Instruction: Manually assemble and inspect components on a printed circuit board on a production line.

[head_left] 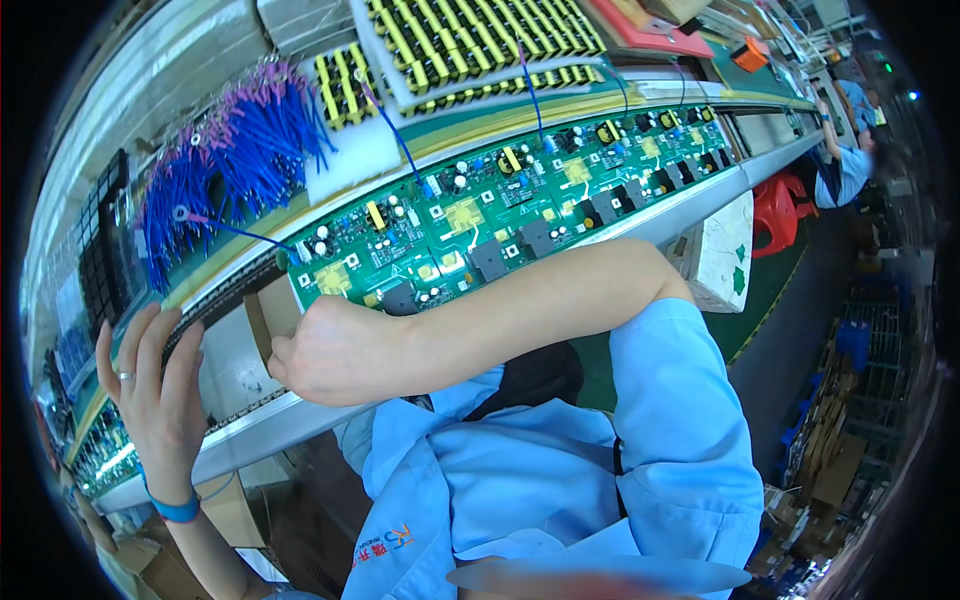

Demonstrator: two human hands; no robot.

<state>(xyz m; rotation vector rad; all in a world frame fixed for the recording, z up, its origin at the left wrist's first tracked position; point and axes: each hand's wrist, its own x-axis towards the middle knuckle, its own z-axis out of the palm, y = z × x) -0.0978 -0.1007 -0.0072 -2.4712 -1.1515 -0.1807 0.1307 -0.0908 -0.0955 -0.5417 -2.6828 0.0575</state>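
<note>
A long green circuit board panel lies on the conveyor in front of me, populated with capacitors, dark blocks and yellow-wound coils. Several blue wires rise from its far edge. My right hand is closed in a fist by the panel's near left corner, its forearm crossing in front of the boards. The curled fingers hide whatever they may hold. Left of it, my left hand, with a ring and a blue wrist strap, is raised over the rail with fingers apart and nothing in them.
Behind the line lies a heap of blue wires with purple ends and ring terminals. White foam trays carry rows of yellow-black coils. A black grid tray stands at left. On the right are a red stool, a white block and another person.
</note>
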